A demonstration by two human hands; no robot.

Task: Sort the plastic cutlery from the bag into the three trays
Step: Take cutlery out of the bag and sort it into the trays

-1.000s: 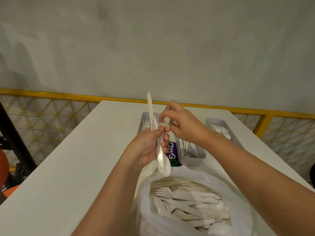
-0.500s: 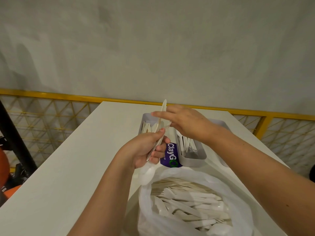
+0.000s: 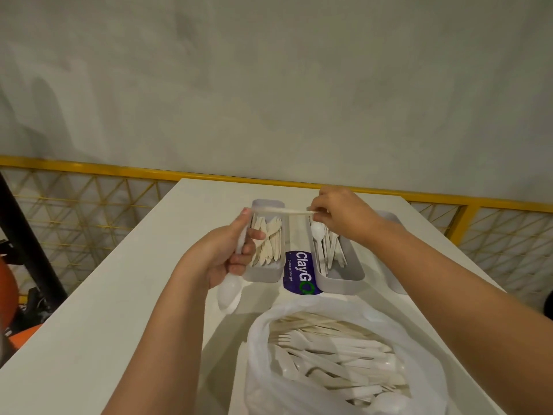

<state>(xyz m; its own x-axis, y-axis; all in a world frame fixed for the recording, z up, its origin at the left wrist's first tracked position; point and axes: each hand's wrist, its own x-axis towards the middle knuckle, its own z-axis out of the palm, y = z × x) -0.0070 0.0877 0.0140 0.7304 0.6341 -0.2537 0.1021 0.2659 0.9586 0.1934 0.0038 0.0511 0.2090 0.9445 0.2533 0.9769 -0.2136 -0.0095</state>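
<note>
1. Head view, hands: left hand (image 3: 223, 256) closed round a white spoon (image 3: 229, 292), bowl hanging below the fist just off the near-left corner of the left tray (image 3: 266, 275). Right hand (image 3: 344, 215) pinching one end of a pale knife (image 3: 279, 211) between thumb and fingertips, the knife held level above the far end of the left tray, its other end touching the left thumb tip.
2. Head view, trays: left tray filled with cream knives; middle tray (image 3: 339, 277) holding white spoons and what look like forks; right tray (image 3: 389, 218) mostly hidden behind the right forearm, contents impossible to tell. All three near the table's (image 3: 119, 295) far edge.
3. Head view, bag (image 3: 344, 363): open at the near edge, still heaped with cutlery.
4. Step in hand, probably: separating a two-piece grab, knife first.
5. Next move calls for: lowering the knife lengthways into the left tray, then carrying the spoon across to the middle one. Plenty left to sort.
</note>
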